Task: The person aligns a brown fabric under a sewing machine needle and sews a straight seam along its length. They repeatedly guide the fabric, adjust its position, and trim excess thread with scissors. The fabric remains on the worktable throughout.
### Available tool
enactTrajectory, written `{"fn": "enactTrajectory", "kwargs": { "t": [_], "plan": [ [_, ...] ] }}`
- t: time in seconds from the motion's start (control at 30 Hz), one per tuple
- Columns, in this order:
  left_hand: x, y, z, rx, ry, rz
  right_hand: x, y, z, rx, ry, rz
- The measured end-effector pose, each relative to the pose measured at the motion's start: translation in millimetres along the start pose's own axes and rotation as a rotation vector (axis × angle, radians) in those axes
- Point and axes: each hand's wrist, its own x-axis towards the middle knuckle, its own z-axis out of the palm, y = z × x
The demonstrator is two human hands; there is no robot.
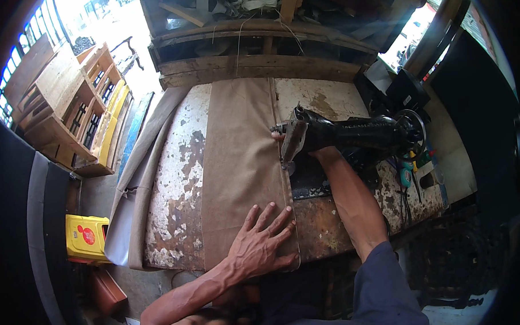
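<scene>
A long panel of brown fabric [237, 157] runs lengthwise over the worn table [177, 182], its right edge passing by a black sewing machine [350, 133]. My left hand [264, 240] lies on the near end of this fabric, fingers spread along the right edge and thumb lower down. My right hand [325, 153] reaches behind the machine's head, which hides most of it. One fingertip shows left of the machine, at the cloth's edge. Whether those fingers grip anything is hidden.
A folded grey-brown cloth [138, 207] hangs over the table's left side, above a yellow box [86, 237]. Wooden shelving [256, 65] closes off the back. Small tools and a teal tape measure [406, 176] lie right of the machine. A wooden cabinet [75, 106] stands far left.
</scene>
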Motion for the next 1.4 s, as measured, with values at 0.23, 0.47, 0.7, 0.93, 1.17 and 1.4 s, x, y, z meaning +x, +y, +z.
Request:
{"fn": "enactTrajectory", "kwargs": {
  "t": [0.23,0.47,0.7,0.93,1.17,1.4],
  "plan": [
    [4,-6,-4,-0.009,-0.031,-0.019,28,2,28,-0.418,0.424,0.313],
    [17,-18,-6,0.025,-0.006,-0.048,33,0,25,-0.322,0.537,0.198],
    [33,-35,-6,0.036,0.013,-0.073,69,-5,10,-1.100,0.689,0.308],
    [53,-56,-10,0.028,0.033,-0.076,100,-16,25,-1.410,0.787,0.364],
    [75,-73,-12,0.028,0.041,-0.082,115,-20,0,-1.434,0.698,0.274],
    [90,-87,-11,0.031,0.102,-0.046,131,-24,-10,-1.460,0.716,0.263]
  ]
}}
